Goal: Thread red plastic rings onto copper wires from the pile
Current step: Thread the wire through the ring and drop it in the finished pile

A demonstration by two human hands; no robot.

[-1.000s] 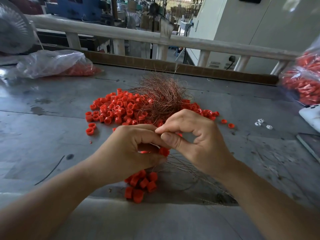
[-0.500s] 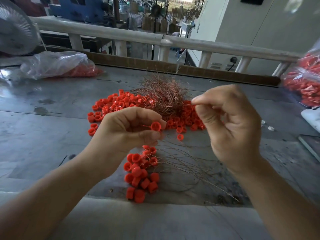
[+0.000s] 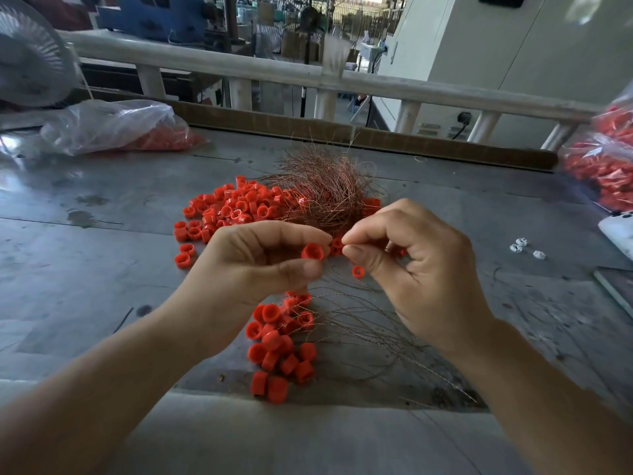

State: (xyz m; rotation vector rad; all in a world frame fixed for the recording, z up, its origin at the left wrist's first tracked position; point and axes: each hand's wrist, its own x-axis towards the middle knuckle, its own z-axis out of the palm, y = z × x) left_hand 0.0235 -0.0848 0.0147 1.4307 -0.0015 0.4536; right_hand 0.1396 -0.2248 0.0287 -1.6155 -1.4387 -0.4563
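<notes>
My left hand (image 3: 263, 265) pinches one red plastic ring (image 3: 312, 252) between thumb and fingers above the grey table. My right hand (image 3: 414, 269) is beside it, thumb and forefinger pinched together just right of the ring; the thin copper wire between them is too fine to make out. Behind the hands lies a tangled pile of copper wires (image 3: 325, 190) on a heap of loose red rings (image 3: 233, 210). Below the hands sits a cluster of rings on wires (image 3: 281, 347), with wire strands (image 3: 376, 334) trailing right.
A clear bag with red parts (image 3: 113, 132) lies at the back left, near a fan (image 3: 30, 53). Another bag of red rings (image 3: 606, 166) is at the right edge, with a white device (image 3: 620, 231) and small white pieces (image 3: 524, 246). A railing (image 3: 308, 77) borders the table's far side.
My right hand first pulled up and away to the right, then came back down so its pinched fingertips are next to the ring in my left hand. The left hand rose slightly.
</notes>
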